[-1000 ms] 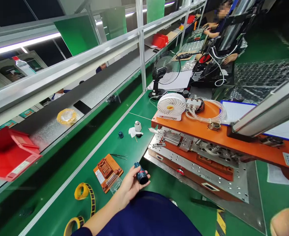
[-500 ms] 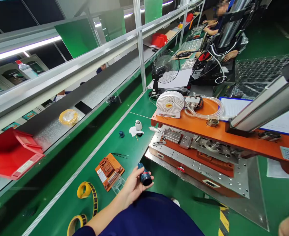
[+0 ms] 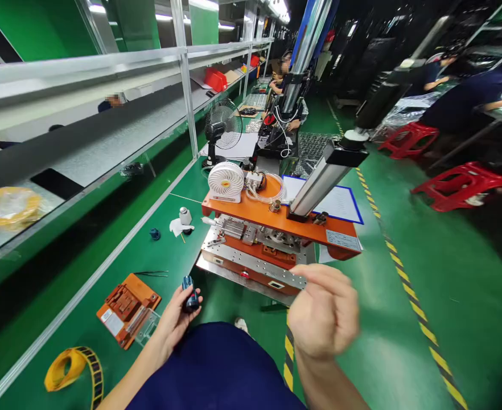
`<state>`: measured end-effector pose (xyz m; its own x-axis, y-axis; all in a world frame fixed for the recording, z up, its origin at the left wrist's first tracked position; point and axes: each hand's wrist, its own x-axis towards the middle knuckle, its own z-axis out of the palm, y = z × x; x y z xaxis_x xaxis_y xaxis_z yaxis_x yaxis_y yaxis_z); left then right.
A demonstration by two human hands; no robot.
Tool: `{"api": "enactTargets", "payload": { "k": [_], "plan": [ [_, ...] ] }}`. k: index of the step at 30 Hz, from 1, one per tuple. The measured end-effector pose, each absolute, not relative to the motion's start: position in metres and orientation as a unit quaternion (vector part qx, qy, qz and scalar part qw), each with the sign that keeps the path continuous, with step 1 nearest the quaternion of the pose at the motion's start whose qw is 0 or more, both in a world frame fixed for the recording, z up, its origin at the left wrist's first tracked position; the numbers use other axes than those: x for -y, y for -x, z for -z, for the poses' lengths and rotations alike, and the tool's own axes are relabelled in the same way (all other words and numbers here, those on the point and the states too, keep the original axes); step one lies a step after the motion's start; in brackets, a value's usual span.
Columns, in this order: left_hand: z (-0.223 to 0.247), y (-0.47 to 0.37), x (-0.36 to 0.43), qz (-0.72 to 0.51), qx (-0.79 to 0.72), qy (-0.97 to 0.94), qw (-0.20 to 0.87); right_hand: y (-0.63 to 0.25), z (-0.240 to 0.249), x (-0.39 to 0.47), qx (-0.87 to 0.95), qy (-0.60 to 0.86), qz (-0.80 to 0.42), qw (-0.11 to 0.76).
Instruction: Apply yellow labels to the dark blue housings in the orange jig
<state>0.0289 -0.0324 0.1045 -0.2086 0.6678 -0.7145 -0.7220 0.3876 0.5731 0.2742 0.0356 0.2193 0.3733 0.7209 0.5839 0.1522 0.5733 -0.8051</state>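
Note:
My left hand [image 3: 175,316] is wrapped round a dark blue cylindrical part [image 3: 190,296] with a black round end, held above the front edge of the bench. My right hand [image 3: 325,310] is raised at the right, close to the camera, its fingers curled and pressed together. Whatever it may hold is hidden. Behind it stands an orange and metal machine [image 3: 251,212]. An orange fixture [image 3: 129,307] with a clear hinged plate lies left of my left hand, with black tweezers [image 3: 151,274] just behind it.
A roll of yellow tape [image 3: 65,370] lies at the lower left. Farther back are a small blue part [image 3: 154,233] and a bottle [image 3: 185,215] beside white tissue. A white fan [image 3: 226,181] sits on the machine. Red stools [image 3: 460,185] and people are at the right.
The view has swung to the right. My right hand has come up from the lower right corner into full view. My left hand keeps its hold on the blue cylindrical part.

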Motion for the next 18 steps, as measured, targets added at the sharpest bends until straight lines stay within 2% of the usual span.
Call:
{"api": "enactTargets", "payload": {
  "k": [3,7,9,12,18],
  "plan": [
    [-0.107,-0.036,0.026,-0.536,-0.546,-0.029,0.643,-0.270,-0.212,-0.039,0.514,0.388,-0.204,0.738],
    [-0.101,-0.045,0.011,-0.510,-0.545,-0.119,0.655,-0.271,-0.181,-0.046,0.510,0.432,-0.233,0.707],
    [-0.095,-0.048,0.002,-0.493,-0.550,-0.147,0.658,-0.278,-0.153,-0.051,0.537,0.476,-0.233,0.656],
    [-0.084,-0.051,-0.012,-0.450,-0.560,-0.167,0.675,-0.298,-0.102,-0.067,0.590,0.587,-0.205,0.516],
    [-0.075,-0.065,-0.040,-0.408,-0.540,-0.207,0.706,-0.358,-0.031,-0.140,0.618,0.664,-0.172,0.383]
  ]
}}
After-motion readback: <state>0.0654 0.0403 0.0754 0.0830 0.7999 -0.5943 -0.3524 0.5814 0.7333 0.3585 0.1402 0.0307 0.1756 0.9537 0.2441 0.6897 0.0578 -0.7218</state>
